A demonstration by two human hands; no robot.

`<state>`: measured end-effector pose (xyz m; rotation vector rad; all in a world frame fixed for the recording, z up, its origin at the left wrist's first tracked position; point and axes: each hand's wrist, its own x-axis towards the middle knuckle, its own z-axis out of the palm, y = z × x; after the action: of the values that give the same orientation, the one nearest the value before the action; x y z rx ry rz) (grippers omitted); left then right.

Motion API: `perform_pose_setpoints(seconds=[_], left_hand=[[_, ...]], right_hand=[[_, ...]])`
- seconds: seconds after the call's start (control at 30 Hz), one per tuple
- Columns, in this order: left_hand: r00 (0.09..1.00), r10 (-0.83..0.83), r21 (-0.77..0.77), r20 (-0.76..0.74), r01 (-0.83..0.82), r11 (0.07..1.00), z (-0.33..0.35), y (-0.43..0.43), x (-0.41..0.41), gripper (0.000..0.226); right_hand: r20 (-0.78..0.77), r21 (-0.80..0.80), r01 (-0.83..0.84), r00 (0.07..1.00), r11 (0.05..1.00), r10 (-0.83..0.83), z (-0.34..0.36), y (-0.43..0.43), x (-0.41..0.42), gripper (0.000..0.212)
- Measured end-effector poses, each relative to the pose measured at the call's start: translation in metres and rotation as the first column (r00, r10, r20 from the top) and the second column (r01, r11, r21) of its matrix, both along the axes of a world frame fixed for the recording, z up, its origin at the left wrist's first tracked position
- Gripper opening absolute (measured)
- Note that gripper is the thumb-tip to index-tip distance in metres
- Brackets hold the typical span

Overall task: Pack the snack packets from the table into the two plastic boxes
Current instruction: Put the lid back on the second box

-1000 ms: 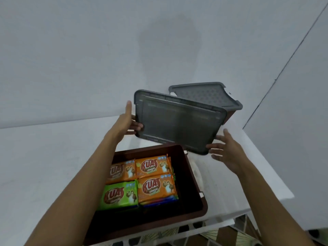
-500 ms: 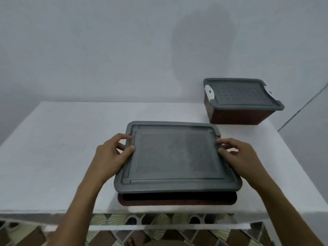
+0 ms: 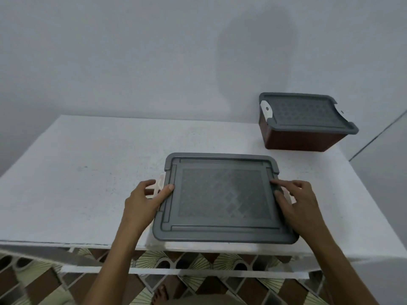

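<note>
The near plastic box is covered by its grey lid [image 3: 222, 194], which lies flat at the table's front edge and hides the snack packets and the box body. My left hand [image 3: 143, 201] curls its fingers round the white left latch [image 3: 159, 183], thumb on the lid's rim. My right hand [image 3: 301, 205] has thumb and forefinger on the lid's right rim, its other fingers curled at the white right latch [image 3: 289, 195]. The second brown box [image 3: 304, 142] stands at the far right with its grey lid [image 3: 304, 113] on.
The white table [image 3: 88, 172] stands against a pale wall. No loose packets show on it. Patterned floor tiles [image 3: 198, 263] and a bare foot [image 3: 160, 296] appear below the table's front edge.
The lid came down from mid-air onto the open near box, covering the packets. Both hands have since shifted from the lid's sides to the white side latches.
</note>
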<state>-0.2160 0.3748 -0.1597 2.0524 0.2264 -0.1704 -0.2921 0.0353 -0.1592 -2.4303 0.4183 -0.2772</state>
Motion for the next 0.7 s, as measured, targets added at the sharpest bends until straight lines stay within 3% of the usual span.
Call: perform_pose_setpoints(seconds=[0.1, 0.17, 0.27, 0.37, 0.5, 0.6, 0.7], left_hand=[[0.999, -0.016, -0.14, -0.039, 0.011, 0.99, 0.0, -0.003, -0.006, 0.044], [0.999, -0.028, -0.148, -0.02, 0.025, 0.989, 0.001, -0.005, -0.008, 0.039], [0.992, -0.056, 0.052, 0.115, 0.05, 0.997, 0.002, -0.008, -0.011, 0.039], [0.97, -0.111, 0.267, 0.218, 0.05, 0.962, 0.003, -0.015, -0.016, 0.05], [0.97, -0.117, 0.239, 0.214, 0.064, 0.969, 0.005, -0.017, -0.023, 0.058], [0.94, -0.223, 0.352, 0.26, 0.123, 0.928, 0.005, -0.021, -0.023, 0.056], [0.936, -0.207, 0.332, 0.286, 0.106, 0.937, 0.002, -0.021, -0.021, 0.051]], right_hand=[[-0.067, 0.256, 0.106, 0.994, 0.961, -0.091, -0.001, 0.003, -0.002, 0.053], [-0.132, 0.397, 0.178, 0.982, 0.9, -0.136, -0.002, 0.007, -0.003, 0.05], [-0.031, 0.387, 0.157, 0.987, 0.908, -0.157, -0.003, 0.015, -0.008, 0.028], [0.078, 0.338, 0.12, 0.985, 0.933, -0.155, -0.002, 0.016, -0.011, 0.036], [0.104, 0.295, 0.08, 0.988, 0.952, -0.115, -0.006, 0.017, -0.012, 0.045], [0.075, 0.221, 0.066, 0.994, 0.973, -0.084, -0.007, 0.017, -0.01, 0.049], [0.064, 0.121, 0.059, 0.996, 0.991, -0.068, -0.004, 0.02, -0.008, 0.048]])
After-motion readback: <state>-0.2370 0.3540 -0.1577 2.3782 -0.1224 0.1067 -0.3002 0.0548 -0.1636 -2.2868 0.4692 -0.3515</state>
